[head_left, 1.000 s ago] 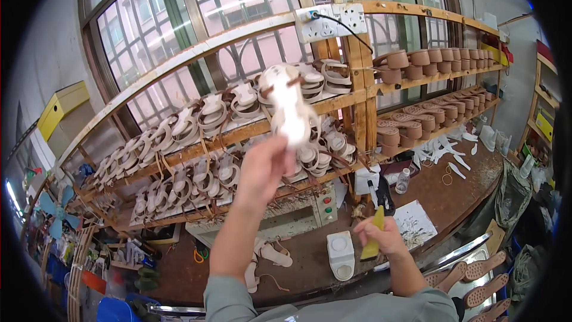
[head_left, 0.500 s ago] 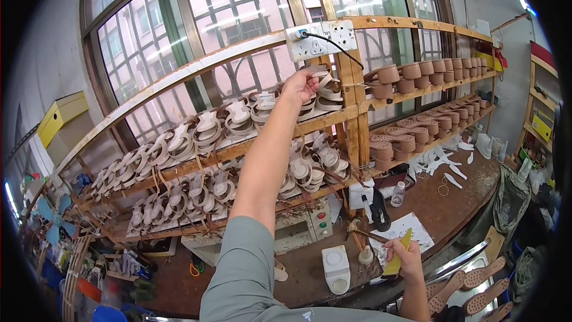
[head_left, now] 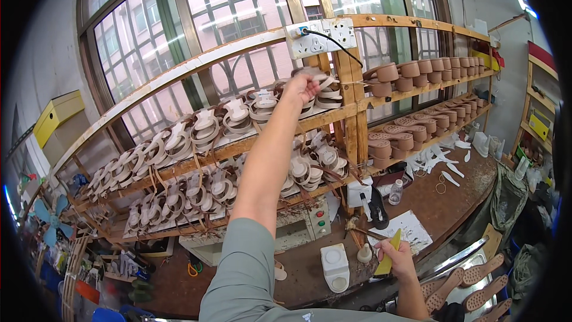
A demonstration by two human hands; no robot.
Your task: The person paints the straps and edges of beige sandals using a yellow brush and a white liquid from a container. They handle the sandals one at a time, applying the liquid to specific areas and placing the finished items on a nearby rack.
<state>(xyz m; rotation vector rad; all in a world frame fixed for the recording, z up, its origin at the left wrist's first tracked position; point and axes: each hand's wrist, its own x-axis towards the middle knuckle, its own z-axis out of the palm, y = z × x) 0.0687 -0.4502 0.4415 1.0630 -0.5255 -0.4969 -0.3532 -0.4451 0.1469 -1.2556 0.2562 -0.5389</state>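
My left hand [head_left: 302, 87] reaches up to the right end of the upper shelf on the left. Its fingers are closed on a beige strappy sandal [head_left: 325, 81], at the top of a small stack there. Low on the right, over the workbench, my right hand [head_left: 398, 259] grips a flat yellow-green strip [head_left: 383, 266], which stands tilted in the fingers. I cannot tell its kind. Just beyond that hand, a dark brown handle [head_left: 370, 234] lies at the edge of a white sheet [head_left: 411, 229]; whether the fingers touch it is hidden.
Rows of strappy sandals [head_left: 205, 125] fill both left shelves. Brown heeled soles [head_left: 387, 73] line the right shelves. A socket panel [head_left: 319, 39] with a black cable hangs above my left hand. The bench holds a clear bottle [head_left: 395, 192] and a white dispenser [head_left: 335, 268]. Loose soles [head_left: 479, 274] lie at lower right.
My left hand stays on the sandal, which has shifted slightly. My right hand, with the yellow-green strip, has moved a little to the left.
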